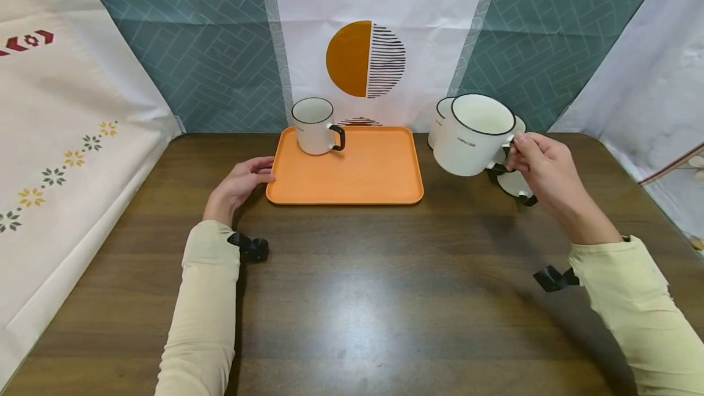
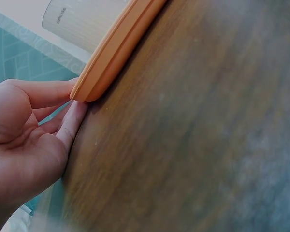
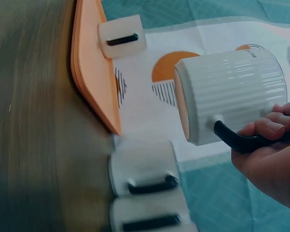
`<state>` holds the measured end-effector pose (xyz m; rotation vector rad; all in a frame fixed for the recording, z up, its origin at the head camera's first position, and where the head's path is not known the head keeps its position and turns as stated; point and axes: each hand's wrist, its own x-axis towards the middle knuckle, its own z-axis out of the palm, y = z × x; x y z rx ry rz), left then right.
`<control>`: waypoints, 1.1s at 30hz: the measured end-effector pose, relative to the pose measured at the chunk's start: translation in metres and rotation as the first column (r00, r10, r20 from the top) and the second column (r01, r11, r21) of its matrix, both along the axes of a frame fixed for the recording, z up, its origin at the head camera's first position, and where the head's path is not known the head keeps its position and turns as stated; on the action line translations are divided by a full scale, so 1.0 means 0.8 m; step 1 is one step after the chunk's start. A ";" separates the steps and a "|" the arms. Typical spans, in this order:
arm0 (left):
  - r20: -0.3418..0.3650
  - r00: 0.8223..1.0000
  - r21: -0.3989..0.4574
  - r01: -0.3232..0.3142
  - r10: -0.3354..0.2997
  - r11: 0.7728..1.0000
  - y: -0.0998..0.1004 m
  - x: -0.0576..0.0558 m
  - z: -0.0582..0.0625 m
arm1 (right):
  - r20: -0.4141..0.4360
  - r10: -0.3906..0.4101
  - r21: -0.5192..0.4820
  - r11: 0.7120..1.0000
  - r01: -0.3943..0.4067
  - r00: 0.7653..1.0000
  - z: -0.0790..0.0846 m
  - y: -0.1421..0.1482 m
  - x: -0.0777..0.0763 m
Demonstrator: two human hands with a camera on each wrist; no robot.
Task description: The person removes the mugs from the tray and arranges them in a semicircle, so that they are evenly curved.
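Observation:
My right hand (image 1: 552,185) grips the black handle of a white ribbed mug (image 1: 467,150) with a dark rim. The mug is held up off the table, to the right of the orange tray (image 1: 368,173), in front of other mugs. My left hand (image 1: 236,187) is at the tray's left side, thumb and fingers pinching its rim (image 2: 104,65) in the left wrist view. Another white mug (image 1: 312,133) stands upright on the tray's back left part, its black handle toward the right.
Behind the held mug, a white mug (image 1: 433,130) and another one (image 1: 516,183) stand on the brown wooden table (image 1: 352,274), partly hidden. In the right wrist view, two mugs stand side by side, the nearer mug (image 3: 142,164) beside the tray. A patterned cloth (image 1: 214,47) hangs behind.

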<state>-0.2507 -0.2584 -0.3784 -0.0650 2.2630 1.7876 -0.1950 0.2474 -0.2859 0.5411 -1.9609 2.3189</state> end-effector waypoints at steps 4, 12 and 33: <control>-0.003 1.000 0.004 -0.002 0.002 1.000 0.000 0.000 -0.001 | 0.000 0.013 -0.085 0.996 -0.013 1.000 0.001 0.027 0.014; -0.003 1.000 0.005 -0.010 0.010 1.000 0.001 -0.001 0.000 | -0.079 0.012 -0.171 0.985 -0.026 0.997 -0.001 0.082 0.039; 0.015 1.000 -0.011 -0.021 0.021 1.000 -0.001 -0.002 0.000 | -0.196 0.325 -0.394 0.838 -0.377 0.925 -0.056 0.222 0.019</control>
